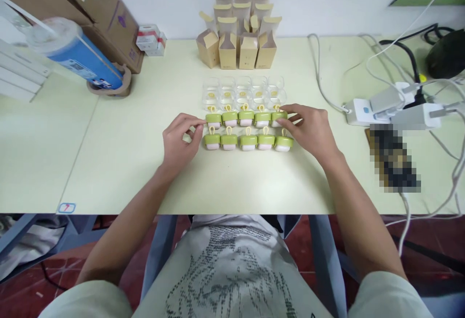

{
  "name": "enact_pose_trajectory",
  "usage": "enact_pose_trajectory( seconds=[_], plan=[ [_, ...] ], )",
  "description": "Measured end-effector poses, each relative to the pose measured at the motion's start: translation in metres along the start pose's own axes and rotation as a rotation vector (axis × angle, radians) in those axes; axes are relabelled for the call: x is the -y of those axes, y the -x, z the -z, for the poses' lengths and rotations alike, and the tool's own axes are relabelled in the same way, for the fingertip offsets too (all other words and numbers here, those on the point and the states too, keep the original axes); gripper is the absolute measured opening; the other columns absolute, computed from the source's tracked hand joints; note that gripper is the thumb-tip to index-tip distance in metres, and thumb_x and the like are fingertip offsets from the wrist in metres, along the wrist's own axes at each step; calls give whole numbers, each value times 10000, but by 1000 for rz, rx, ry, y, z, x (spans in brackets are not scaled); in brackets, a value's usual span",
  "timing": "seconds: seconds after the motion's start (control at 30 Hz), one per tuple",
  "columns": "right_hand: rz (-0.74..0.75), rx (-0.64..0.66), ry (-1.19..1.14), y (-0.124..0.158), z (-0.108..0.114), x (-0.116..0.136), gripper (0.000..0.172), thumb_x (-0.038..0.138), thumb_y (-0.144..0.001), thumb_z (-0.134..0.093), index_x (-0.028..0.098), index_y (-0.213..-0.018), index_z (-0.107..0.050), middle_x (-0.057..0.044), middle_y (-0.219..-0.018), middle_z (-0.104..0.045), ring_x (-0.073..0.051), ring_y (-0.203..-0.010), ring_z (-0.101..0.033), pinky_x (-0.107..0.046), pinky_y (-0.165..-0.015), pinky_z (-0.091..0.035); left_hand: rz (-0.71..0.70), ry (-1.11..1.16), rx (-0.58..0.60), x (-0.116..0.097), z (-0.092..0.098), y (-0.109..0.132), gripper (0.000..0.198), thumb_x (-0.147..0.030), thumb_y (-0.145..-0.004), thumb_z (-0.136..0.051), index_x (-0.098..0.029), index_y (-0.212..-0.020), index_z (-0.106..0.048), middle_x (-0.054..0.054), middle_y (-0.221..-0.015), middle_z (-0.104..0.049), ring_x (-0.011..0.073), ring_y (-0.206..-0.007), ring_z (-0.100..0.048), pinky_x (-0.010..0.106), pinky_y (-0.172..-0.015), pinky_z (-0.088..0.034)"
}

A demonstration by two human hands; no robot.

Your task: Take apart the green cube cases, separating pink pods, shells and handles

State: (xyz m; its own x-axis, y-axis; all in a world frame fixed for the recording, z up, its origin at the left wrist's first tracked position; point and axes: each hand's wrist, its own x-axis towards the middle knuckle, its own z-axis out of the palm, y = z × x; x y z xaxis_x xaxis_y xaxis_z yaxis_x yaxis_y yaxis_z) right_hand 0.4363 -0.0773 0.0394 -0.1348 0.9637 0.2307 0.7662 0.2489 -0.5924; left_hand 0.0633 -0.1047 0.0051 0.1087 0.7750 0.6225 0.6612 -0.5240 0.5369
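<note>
Two rows of small green-lidded cases with white or pale pink bottoms and cream loops lie on the table. My left hand (181, 139) has thumb and forefinger drawn together against the left end of the back row, at its leftmost green-lidded case (213, 120). At the other end, my right hand (312, 129) pinches the rightmost case (276, 117), thumb in front and forefinger behind. The front row, with a pale pink case (266, 142) in it, lies nearer me, untouched. Clear plastic trays (242, 88) with yellow marks stand just behind the back row.
Open small cardboard boxes (227, 54) are grouped by the wall. A blue drink cup (85, 61) in a carrier and a large carton (116, 27) stand left. On the right are a power strip (359, 112), cables and a blurred-out phone-shaped object (394, 158).
</note>
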Motion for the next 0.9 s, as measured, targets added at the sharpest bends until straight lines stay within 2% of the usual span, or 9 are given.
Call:
enact_pose_trajectory(
  seconds=[0.17,0.27,0.33,0.43,0.57,0.7,0.77,0.9],
  plan=[
    [71,-57,132,35,25,5,361,499,-1139,-718,210,-1294,-869,-157,-1249,-890,-275,-851,-843,-406,-738,-666,-12,45,-10,-5,-2,4,177,-240,-1119,-679,-227,-1098,-854,49,-1036,-827,158,-897,-759,276,-711,-616],
    [131,42,249,64,29,10,468,600,-1152,-707,233,-1408,-846,-151,-1294,-864,-232,-719,-787,-408,-708,-644,11,32,27,-7,-6,7,189,-302,-1125,-669,-230,-1111,-843,69,-1072,-819,176,-921,-754,295,-711,-622],
    [163,80,235,74,23,9,456,554,-1188,-651,231,-1454,-831,-161,-1343,-845,-219,-698,-771,-424,-746,-670,23,32,56,-7,-8,9,206,-349,-1128,-672,-235,-1151,-842,86,-1129,-812,192,-975,-763,302,-719,-633],
    [216,76,126,74,12,3,386,443,-1213,-604,224,-1418,-846,-166,-1375,-837,-254,-849,-832,-443,-880,-713,-1,73,87,-4,-10,11,223,-390,-1121,-701,-241,-1207,-842,96,-1184,-796,203,-1027,-772,301,-718,-639],
    [238,70,77,65,6,-4,344,411,-1203,-620,251,-1383,-865,-149,-1406,-855,-307,-1094,-873,-462,-991,-723,-32,89,191,1,-9,14,238,-431,-1099,-741,-246,-1217,-833,112,-1212,-772,229,-1052,-762,334,-732,-646],
    [234,65,127,63,5,-3,370,356,-1202,-597,225,-1446,-843,-149,-1447,-859,-336,-1220,-862,-500,-1037,-722,-105,33,215,3,-10,15,243,-436,-1088,-782,-255,-1238,-842,119,-1211,-745,284,-1134,-728,439,-880,-664],
    [244,48,221,65,4,0,388,348,-1207,-588,211,-1480,-827,-152,-1467,-855,-361,-1267,-831,-528,-1011,-722,-171,-20,182,4,-13,15,296,-504,-1088,-814,-256,-1243,-853,121,-1184,-748,304,-1147,-700,485,-943,-649],
    [281,-59,401,66,0,8,394,448,-1195,-639,253,-1479,-830,-171,-1501,-822,-398,-1324,-721,-482,-816,-703,-241,-46,167,7,-20,16,415,-622,-1089,-820,-264,-1293,-865,136,-1194,-760,316,-1172,-660,437,-882,-622]
  ],
)
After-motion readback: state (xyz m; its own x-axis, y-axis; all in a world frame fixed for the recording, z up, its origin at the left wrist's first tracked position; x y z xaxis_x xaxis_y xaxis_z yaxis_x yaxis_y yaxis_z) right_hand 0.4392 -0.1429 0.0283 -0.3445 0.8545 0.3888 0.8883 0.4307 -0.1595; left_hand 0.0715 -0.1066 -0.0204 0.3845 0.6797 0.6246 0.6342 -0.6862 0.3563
